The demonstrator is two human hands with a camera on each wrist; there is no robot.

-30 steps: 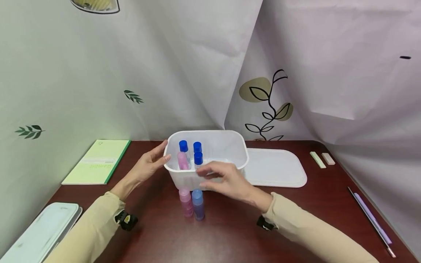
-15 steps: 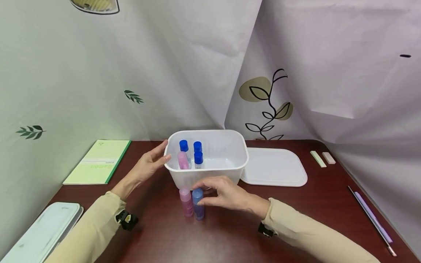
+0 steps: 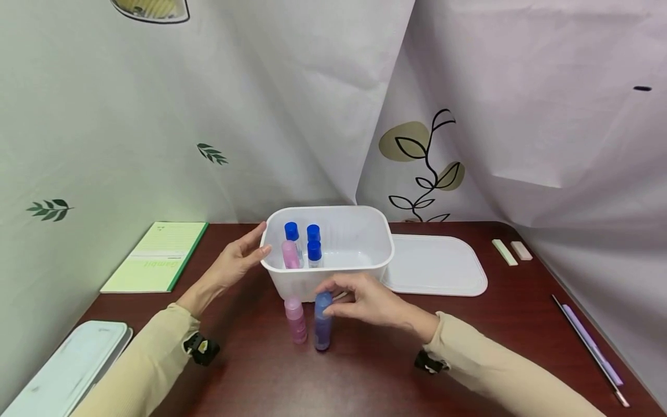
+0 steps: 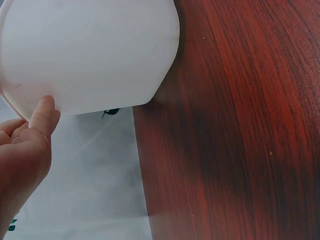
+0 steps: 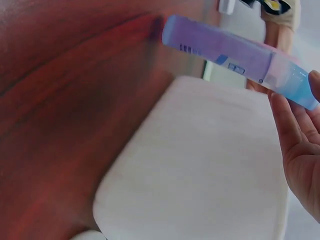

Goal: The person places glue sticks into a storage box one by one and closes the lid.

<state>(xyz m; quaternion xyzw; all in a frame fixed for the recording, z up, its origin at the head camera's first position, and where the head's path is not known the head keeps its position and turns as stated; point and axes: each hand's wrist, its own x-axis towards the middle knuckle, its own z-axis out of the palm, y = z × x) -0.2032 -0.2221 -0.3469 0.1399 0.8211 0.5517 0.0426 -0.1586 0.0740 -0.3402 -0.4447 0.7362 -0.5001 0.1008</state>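
My left hand (image 3: 234, 263) holds the left rim of a white plastic bin (image 3: 333, 284). In the left wrist view, fingertips (image 4: 46, 107) press its outer wall. By its light blue cap, my right hand (image 3: 367, 301) pinches a slim bluish-purple bottle (image 3: 322, 331) in front of the bin. The right wrist view shows this see-through bottle (image 5: 220, 50) whole, with printing on its side. Left of it stands a similar pink bottle (image 3: 296, 325), upright on the table. Inside the bin are a pink-capped bottle (image 3: 290, 255) and several bottles with dark blue caps (image 3: 314, 250).
A white lid (image 3: 438, 266) lies right of the bin. Farther right are two small pale blocks (image 3: 504, 253) and two thin sticks (image 3: 591, 344). A green notebook (image 3: 156, 258) and a pale flat case (image 3: 68, 368) lie at left. Fabric hangs behind the table.
My right hand has come down from the bin's front rim, taken the blue-capped bottle by its cap and shifted it slightly right, away from the pink one. The left hand stays put.
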